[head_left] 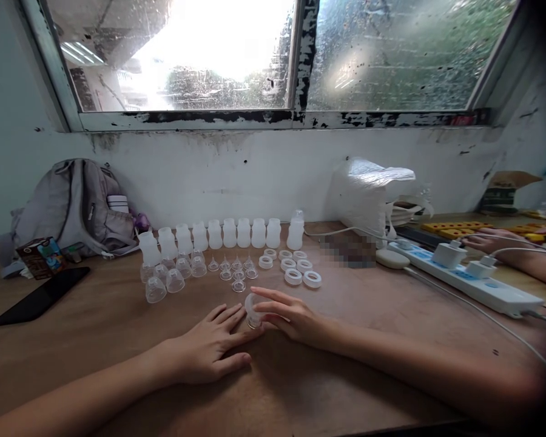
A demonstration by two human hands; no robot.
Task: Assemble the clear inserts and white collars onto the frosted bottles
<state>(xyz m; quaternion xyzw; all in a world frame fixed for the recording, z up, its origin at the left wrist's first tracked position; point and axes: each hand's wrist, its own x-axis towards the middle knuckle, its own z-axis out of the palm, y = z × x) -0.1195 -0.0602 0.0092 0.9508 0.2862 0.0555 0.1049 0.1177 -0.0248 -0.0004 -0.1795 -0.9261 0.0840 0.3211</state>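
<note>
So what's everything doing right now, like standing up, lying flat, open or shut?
Left grip: palm down, fingers spread
Right grip: closed on a pale ring
Pale ring: held, tilted
Bottles in the row: upright, no tops
End bottle: upright, top on
Clear cups: wide end down
Clear teats: tips up
Loose rings: lying flat
Black tablet: flat, screen dark
Power strip: plugs in

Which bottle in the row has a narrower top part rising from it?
The bottle at the row's right end. It alone narrows to a domed top; the other bottles end broad.
</note>
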